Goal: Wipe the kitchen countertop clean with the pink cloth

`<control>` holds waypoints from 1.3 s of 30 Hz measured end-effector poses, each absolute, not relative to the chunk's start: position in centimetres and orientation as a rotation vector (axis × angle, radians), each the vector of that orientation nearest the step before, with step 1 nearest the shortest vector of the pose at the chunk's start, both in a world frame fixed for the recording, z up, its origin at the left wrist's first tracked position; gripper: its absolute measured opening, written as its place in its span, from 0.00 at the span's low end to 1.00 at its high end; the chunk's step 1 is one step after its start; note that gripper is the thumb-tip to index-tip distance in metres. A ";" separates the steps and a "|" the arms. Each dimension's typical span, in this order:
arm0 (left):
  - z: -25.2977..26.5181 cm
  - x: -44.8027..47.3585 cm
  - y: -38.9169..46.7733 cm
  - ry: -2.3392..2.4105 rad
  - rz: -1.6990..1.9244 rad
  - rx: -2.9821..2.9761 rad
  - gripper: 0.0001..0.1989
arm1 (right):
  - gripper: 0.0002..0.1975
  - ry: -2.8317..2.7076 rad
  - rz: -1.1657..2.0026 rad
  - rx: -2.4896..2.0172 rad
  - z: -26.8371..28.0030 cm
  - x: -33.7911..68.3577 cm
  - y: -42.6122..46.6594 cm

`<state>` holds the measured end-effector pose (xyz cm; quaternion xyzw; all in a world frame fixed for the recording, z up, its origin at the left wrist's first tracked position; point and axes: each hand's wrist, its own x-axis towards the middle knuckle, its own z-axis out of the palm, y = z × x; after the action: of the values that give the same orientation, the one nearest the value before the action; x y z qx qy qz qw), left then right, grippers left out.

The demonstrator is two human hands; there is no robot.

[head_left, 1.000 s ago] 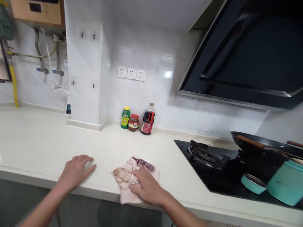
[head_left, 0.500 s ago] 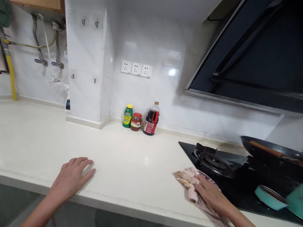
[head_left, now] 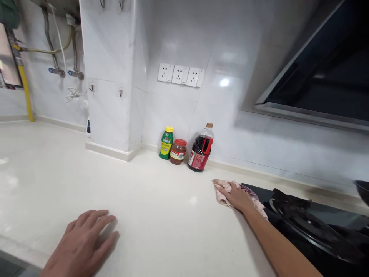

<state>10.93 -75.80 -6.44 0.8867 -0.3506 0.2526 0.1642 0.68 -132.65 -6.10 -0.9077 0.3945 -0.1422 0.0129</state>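
Observation:
My right hand (head_left: 238,198) presses a pale pink cloth (head_left: 221,185) onto the white countertop (head_left: 161,215), at the left edge of the black gas stove. Its fingers are bent over the cloth, which spreads out under the palm and past it toward the stove. At the lower left, my left hand (head_left: 83,242) is open with fingers apart, at the countertop and holding nothing. Whether its palm touches the surface I cannot tell.
Against the back wall stand a green bottle with a yellow cap (head_left: 166,144), a red-lidded jar (head_left: 178,154) and a large dark sauce bottle (head_left: 200,152). A gas stove (head_left: 305,219) fills the right, under a dark range hood (head_left: 325,80). A wall pillar (head_left: 108,115) juts out left.
My right hand has slid the cloth back along the stove's edge, toward the wall. The cloth lies flatter. The view has moved closer to the bottles. My left hand stays open.

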 end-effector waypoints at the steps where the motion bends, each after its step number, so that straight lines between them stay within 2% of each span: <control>1: -6.5 10.9 -75.8 -1.012 0.742 2.516 0.19 | 0.41 1.229 -0.415 -2.824 -6.0 2.0 -132.5; 6: -6.7 11.0 -75.8 -1.092 0.798 2.445 0.17 | 0.41 1.105 -0.304 -2.848 -5.4 8.5 -128.4; 14: -7.6 11.2 -75.8 -1.114 0.798 2.354 0.15 | 0.45 0.823 -0.224 -2.878 -3.7 18.1 -116.6; 21: -7.1 10.9 -75.6 -1.094 0.783 2.323 0.12 | 0.44 0.161 -0.169 -2.889 -2.1 24.2 -104.8; 27: -6.8 11.1 -75.4 -0.997 0.795 2.280 0.13 | 0.40 -0.517 -0.115 -2.836 -1.3 21.9 -95.7; 33: -6.4 10.9 -75.3 -0.821 0.663 2.404 0.13 | 0.33 -0.626 -0.101 -2.802 -1.9 16.5 -96.4; 39: -5.6 10.3 -75.5 -0.751 0.581 2.496 0.15 | 0.31 -0.077 -0.180 -2.922 -1.9 12.0 -106.2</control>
<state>10.31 -75.54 -5.61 0.9088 -0.2734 0.2116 0.2336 11.98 -106.24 -1.95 -0.9921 -0.0262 -0.0610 0.1062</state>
